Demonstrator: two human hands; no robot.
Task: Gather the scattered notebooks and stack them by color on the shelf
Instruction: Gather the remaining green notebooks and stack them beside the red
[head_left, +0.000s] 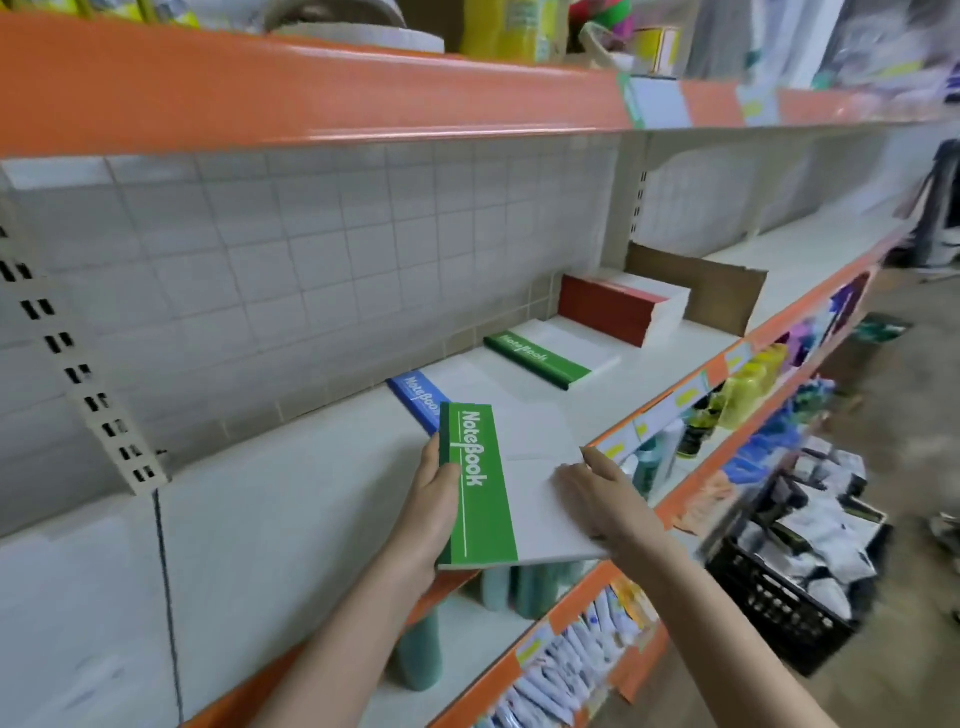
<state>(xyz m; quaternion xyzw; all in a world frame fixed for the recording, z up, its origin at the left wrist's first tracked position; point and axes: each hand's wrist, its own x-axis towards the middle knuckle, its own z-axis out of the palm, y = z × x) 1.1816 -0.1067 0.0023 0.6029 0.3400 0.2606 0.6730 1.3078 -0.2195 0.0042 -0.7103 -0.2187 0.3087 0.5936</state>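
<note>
I hold a green-spined notebook (488, 499) between both hands over the front edge of the white shelf (270, 519). My left hand (434, 499) grips its spine side, thumb on the green band. My right hand (597, 491) holds its right edge, thumb on the white cover. Just behind it a blue-spined notebook (415, 402) lies flat on the shelf, partly hidden. Farther right lies a small green-spined notebook stack (540, 358). Beyond that sits a taller stack of red-spined notebooks (618, 309).
A brown cardboard piece (711, 291) leans behind the red stack. An orange-edged upper shelf (311, 93) hangs overhead. Lower shelves hold bottles (748, 395) and packets. A black crate (795, 592) of packets stands on the floor at right.
</note>
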